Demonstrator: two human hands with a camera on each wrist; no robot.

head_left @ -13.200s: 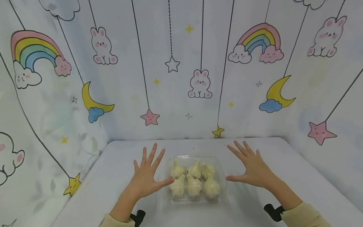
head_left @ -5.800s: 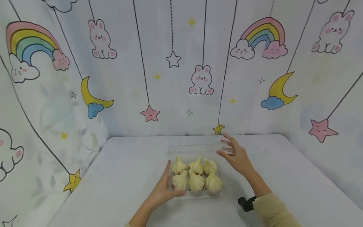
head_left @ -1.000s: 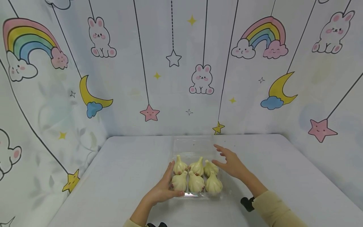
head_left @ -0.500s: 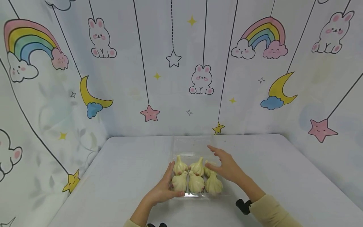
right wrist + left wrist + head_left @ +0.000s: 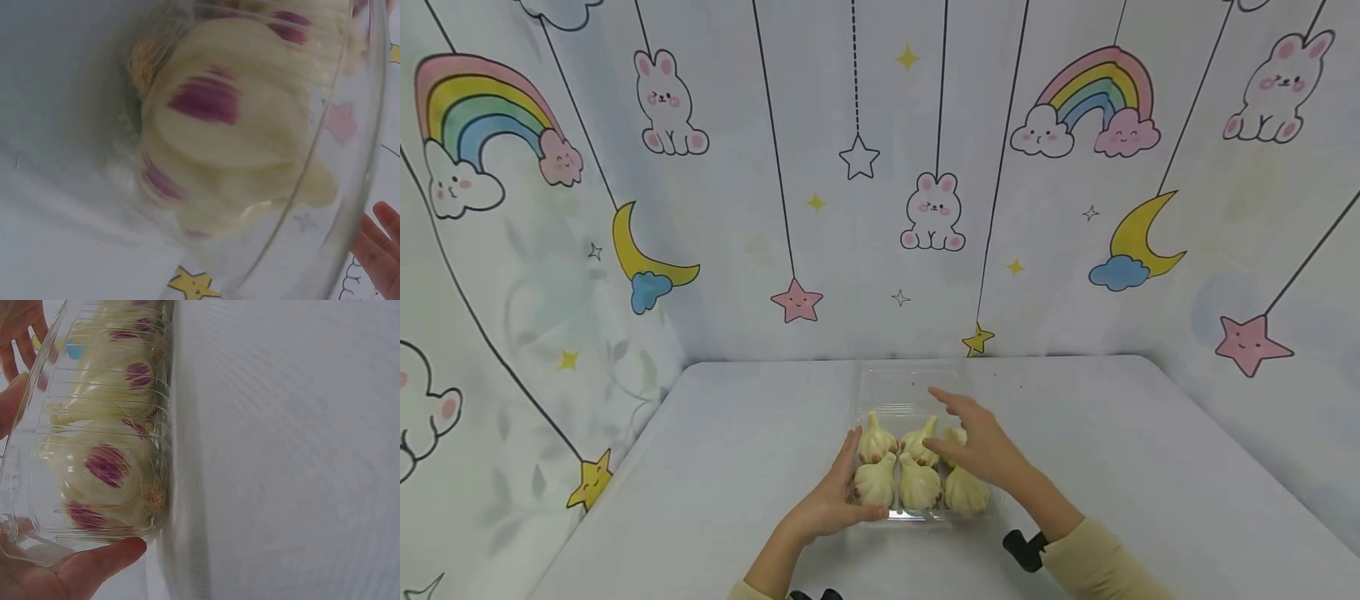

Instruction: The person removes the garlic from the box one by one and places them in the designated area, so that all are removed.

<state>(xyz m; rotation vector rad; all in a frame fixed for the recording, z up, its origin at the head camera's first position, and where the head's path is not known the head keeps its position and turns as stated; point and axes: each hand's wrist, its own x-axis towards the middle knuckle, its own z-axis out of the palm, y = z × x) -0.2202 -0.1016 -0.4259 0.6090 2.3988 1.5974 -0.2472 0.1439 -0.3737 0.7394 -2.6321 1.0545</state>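
Observation:
A clear plastic box (image 5: 913,517) holds several pale garlic bulbs (image 5: 919,483) in two rows, its hinged lid (image 5: 910,385) folded back toward the wall. My left hand (image 5: 827,500) grips the box's near left corner, thumb at the front and fingers along the left side. In the left wrist view, the bulbs (image 5: 103,465) show purple patches through the wall. My right hand (image 5: 981,442) hovers over the right-hand bulbs with spread fingers, holding nothing and partly hiding the back-right one. The right wrist view looks at a bulb (image 5: 219,131) through the box's side.
A white table (image 5: 737,442) lies under the box. Behind and beside it hangs a cloth (image 5: 857,242) printed with rabbits, stars, moons and rainbows. A black camera mount (image 5: 1025,550) sits at my right wrist.
Over the last second my right hand has moved left across the box, over the right-hand bulbs. My left hand stays on the corner. The lid was closed in the oldest frame and lies open now.

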